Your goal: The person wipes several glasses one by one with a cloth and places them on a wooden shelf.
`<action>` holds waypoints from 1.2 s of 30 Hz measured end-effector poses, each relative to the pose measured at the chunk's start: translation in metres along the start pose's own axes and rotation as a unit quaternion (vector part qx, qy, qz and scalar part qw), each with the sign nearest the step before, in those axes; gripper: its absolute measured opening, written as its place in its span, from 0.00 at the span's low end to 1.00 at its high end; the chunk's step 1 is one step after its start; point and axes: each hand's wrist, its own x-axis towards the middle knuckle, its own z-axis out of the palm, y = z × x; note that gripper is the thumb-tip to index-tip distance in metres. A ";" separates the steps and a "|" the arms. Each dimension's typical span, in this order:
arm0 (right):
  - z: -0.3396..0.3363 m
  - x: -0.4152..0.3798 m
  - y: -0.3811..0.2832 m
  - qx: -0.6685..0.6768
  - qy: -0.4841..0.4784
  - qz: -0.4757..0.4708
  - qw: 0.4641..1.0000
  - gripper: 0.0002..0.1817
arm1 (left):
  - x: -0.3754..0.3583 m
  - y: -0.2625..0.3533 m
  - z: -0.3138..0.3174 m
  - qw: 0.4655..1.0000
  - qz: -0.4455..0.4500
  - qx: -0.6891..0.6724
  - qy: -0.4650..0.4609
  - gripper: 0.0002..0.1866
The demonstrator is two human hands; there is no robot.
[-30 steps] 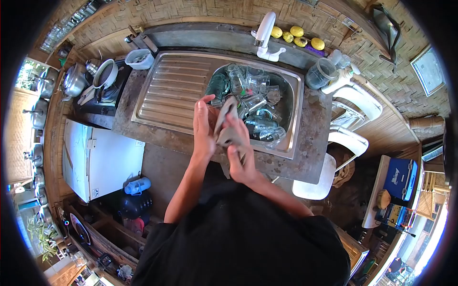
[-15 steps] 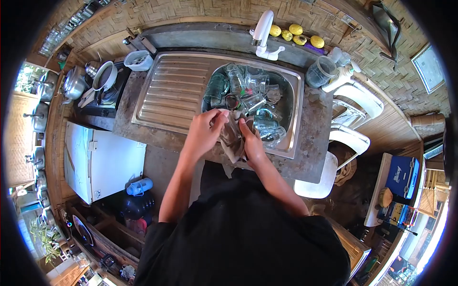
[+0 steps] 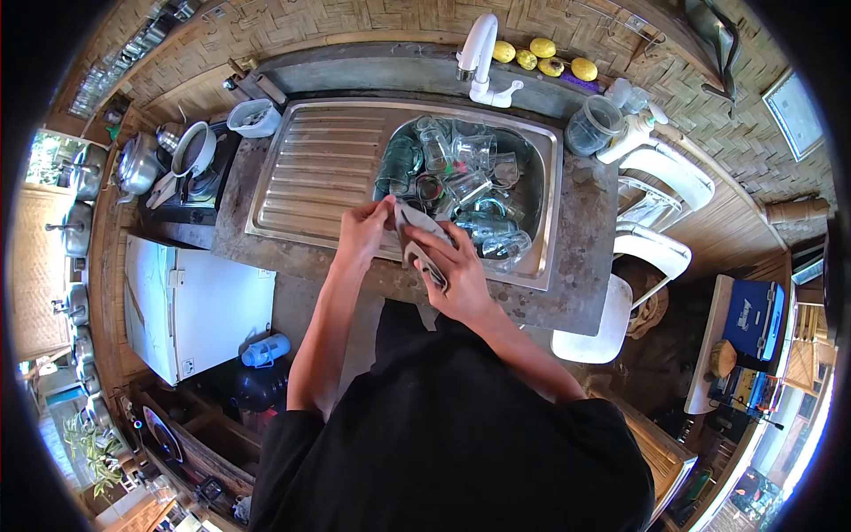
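Note:
A grey-brown cloth (image 3: 417, 223) is stretched between my two hands in front of the sink's near edge. My left hand (image 3: 362, 235) pinches its upper left corner between thumb and fingers. Around the cloth's right part, my right hand (image 3: 459, 277) is closed, with folds showing between the fingers. Just beyond, the steel sink basin (image 3: 535, 191) is crowded with clear glass mugs and glasses (image 3: 475, 152). A glass (image 3: 505, 248) lies on its side at the basin's near right, close to my right hand.
A ribbed steel drainboard (image 3: 324, 168) lies left of the basin. The white faucet (image 3: 480, 58) rises behind it, with yellow fruits (image 3: 542, 48) on the ledge. A clear plastic tub (image 3: 594, 126) and white chairs (image 3: 651, 253) are at right; a pan (image 3: 194, 151) sits on the stove at left.
My left hand has shifted slightly left, pulling the cloth's corner out. My right hand has turned over and closed on the cloth, which was hanging bunched and now is drawn out.

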 end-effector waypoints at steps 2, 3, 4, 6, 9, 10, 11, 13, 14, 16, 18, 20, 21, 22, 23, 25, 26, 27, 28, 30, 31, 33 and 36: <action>-0.001 -0.009 0.005 0.129 0.013 0.092 0.987 0.14 | 0.002 -0.002 -0.002 0.995 -0.029 -0.083 0.054 0.18; 0.002 -0.015 0.007 0.192 0.019 0.138 0.971 0.14 | 0.000 0.002 -0.001 0.988 -0.045 -0.125 0.080 0.19; 0.019 -0.020 0.005 0.402 0.121 0.223 0.880 0.18 | 0.000 0.002 -0.005 0.987 -0.055 -0.132 0.074 0.21; 0.018 -0.023 0.013 0.601 0.168 0.400 0.671 0.21 | -0.009 0.003 0.004 0.981 -0.032 -0.184 0.056 0.20; 0.010 0.002 0.007 0.677 0.173 0.545 0.465 0.27 | -0.027 -0.005 0.024 0.981 0.024 -0.193 0.010 0.17; 0.014 0.006 0.010 0.700 0.173 0.535 0.440 0.28 | -0.033 -0.007 0.030 0.982 0.046 -0.184 -0.008 0.16; 0.016 0.010 0.013 0.723 0.172 0.525 0.415 0.30 | -0.039 -0.009 0.037 0.987 0.115 -0.109 -0.013 0.14; 0.018 0.013 0.021 0.767 0.151 0.481 0.398 0.33 | -0.050 -0.006 0.046 0.967 0.249 0.043 -0.019 0.11; 0.021 0.011 0.028 0.793 0.149 0.452 0.382 0.34 | -0.050 -0.001 0.045 0.941 0.324 0.099 -0.019 0.07; 0.016 0.009 0.029 0.818 0.132 0.422 0.368 0.34 | -0.057 0.007 0.038 0.906 0.357 0.227 0.006 0.07; 0.015 0.008 0.030 0.821 0.123 0.411 0.377 0.34 | -0.058 0.008 0.030 0.876 0.377 0.301 0.022 0.08; 0.012 0.007 0.026 0.797 0.132 0.430 0.404 0.33 | -0.056 0.006 0.022 0.862 0.389 0.325 0.026 0.09; 0.010 0.006 0.026 0.799 0.128 0.429 0.403 0.33 | -0.056 0.006 0.017 0.865 0.379 0.329 0.024 0.09; 0.008 0.005 0.026 0.801 0.124 0.427 0.401 0.33 | -0.057 0.006 0.011 0.868 0.368 0.333 0.020 0.09; 0.007 0.004 0.026 0.803 0.121 0.426 0.400 0.32 | -0.057 0.006 0.009 0.871 0.358 0.337 0.016 0.09; 0.009 -0.002 0.030 0.801 0.100 0.430 0.404 0.32 | -0.056 0.000 0.009 0.884 0.350 0.310 -0.012 0.08; 0.011 -0.005 0.032 0.802 0.084 0.433 0.402 0.32 | -0.055 -0.002 0.009 0.889 0.347 0.296 -0.026 0.08; 0.013 -0.006 0.035 0.804 0.068 0.435 0.401 0.33 | -0.056 0.001 0.011 0.892 0.343 0.293 -0.037 0.08; 0.014 -0.008 0.038 0.786 0.050 0.451 0.421 0.33 | -0.060 0.004 0.014 0.894 0.339 0.290 -0.048 0.07; 0.008 -0.007 0.045 0.770 0.024 0.461 0.440 0.32 | -0.065 0.007 0.017 0.894 0.335 0.290 -0.063 0.06; 0.004 -0.005 0.046 0.762 0.011 0.466 0.449 0.32 | -0.065 0.003 0.016 0.886 0.341 0.308 -0.051 0.07; 0.000 -0.002 0.049 0.697 -0.011 0.468 0.543 0.31 | -0.061 -0.007 0.010 0.868 0.356 0.345 -0.025 0.07; 0.004 -0.006 0.056 0.548 -0.051 0.427 0.717 0.29 | -0.060 -0.015 0.007 0.869 0.325 0.373 -0.006 0.09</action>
